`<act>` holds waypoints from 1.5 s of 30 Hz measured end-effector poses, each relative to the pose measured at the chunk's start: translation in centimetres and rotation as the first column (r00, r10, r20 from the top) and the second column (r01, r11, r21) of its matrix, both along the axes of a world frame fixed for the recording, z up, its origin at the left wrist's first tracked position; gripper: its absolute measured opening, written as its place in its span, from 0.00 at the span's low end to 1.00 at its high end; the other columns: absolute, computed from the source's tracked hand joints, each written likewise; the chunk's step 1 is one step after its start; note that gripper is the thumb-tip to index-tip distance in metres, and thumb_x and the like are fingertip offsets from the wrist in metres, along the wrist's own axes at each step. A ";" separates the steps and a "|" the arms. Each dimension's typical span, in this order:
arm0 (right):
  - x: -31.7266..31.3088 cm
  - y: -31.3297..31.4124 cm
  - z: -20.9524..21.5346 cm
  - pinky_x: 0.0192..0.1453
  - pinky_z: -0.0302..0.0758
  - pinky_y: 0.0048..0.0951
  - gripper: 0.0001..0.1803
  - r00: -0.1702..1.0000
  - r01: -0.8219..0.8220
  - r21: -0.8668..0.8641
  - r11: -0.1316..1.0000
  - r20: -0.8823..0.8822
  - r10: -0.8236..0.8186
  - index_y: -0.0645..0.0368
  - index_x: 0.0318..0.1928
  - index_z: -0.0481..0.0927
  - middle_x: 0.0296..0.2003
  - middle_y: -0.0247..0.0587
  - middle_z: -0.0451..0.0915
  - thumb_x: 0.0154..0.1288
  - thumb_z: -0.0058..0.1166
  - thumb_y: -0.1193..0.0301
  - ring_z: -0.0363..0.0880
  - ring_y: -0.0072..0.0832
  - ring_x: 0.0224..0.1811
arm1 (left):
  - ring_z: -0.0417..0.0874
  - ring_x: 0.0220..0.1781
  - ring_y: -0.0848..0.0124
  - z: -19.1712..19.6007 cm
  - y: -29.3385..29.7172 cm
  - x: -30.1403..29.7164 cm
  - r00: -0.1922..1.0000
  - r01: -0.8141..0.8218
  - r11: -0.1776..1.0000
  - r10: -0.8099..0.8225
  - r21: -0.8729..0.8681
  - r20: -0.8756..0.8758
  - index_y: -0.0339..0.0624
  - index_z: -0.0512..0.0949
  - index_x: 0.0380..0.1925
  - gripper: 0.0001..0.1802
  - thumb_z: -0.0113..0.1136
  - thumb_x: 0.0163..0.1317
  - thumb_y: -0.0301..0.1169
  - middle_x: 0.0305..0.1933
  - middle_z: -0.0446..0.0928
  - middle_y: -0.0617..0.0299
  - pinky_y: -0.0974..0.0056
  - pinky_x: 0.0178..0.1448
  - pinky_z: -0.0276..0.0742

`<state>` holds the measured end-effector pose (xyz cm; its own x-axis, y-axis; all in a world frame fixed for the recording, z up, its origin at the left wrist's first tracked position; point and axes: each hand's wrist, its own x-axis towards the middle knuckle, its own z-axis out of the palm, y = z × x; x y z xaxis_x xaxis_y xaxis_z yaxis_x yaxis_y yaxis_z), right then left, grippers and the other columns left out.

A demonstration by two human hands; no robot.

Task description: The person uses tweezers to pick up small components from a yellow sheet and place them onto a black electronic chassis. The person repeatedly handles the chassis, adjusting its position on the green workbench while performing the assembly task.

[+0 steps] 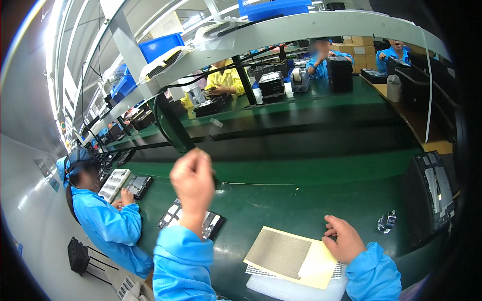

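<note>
- Since the left hand [192,176] is raised and clenched, anything pinched in it is hidden.
- Right hand [344,239] lies released, flat on the yellow sheet stack [291,257]; stack's near edge is cut off.
- Green surface [301,195], factory line, co-worker [108,220] at left.

A tape dispenser [300,79] and blue bins [161,46] sit behind the green bench [301,195]

A long green workbench [311,185] fills the room. Above it runs a grey shelf [301,30] (holding blue bins [160,46]). Bright ceiling lights [50,45] glare left of the shelf.
</note>
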<state>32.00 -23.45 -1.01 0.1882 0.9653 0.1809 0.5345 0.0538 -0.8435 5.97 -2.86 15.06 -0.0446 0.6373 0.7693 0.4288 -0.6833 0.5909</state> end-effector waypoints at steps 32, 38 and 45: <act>0.7 -0.2 0.3 0.46 0.77 0.32 0.18 1.000 0.008 0.017 1.000 -0.026 -0.007 0.66 0.48 0.75 0.41 0.48 0.75 0.54 0.59 0.79 0.82 0.34 0.40 | 0.82 0.40 0.53 13.2 3.5 -0.2 0.549 -0.553 0.604 0.782 0.574 -0.294 0.42 0.82 0.37 0.11 0.54 0.63 0.35 0.38 0.81 0.54 0.55 0.47 0.76; 0.7 -0.2 0.0 0.47 0.77 0.32 0.20 0.995 0.011 0.017 1.000 -0.104 -0.009 0.66 0.51 0.73 0.43 0.50 0.75 0.56 0.57 0.80 0.82 0.34 0.41 | 0.82 0.38 0.51 13.2 3.5 -2.6 0.791 -0.404 0.814 0.540 0.418 -0.287 0.32 0.82 0.35 0.12 0.56 0.61 0.31 0.34 0.81 0.45 0.57 0.45 0.75; 0.6 0.1 0.1 0.48 0.78 0.29 0.19 0.992 -0.009 0.006 1.000 -0.124 0.010 0.69 0.48 0.74 0.42 0.48 0.74 0.54 0.59 0.82 0.81 0.31 0.42 | 0.70 0.24 0.81 10.7 1.4 -5.1 0.946 -0.229 0.930 0.282 0.288 -0.160 0.28 0.81 0.33 0.09 0.59 0.61 0.26 0.22 0.75 0.64 0.71 0.29 0.66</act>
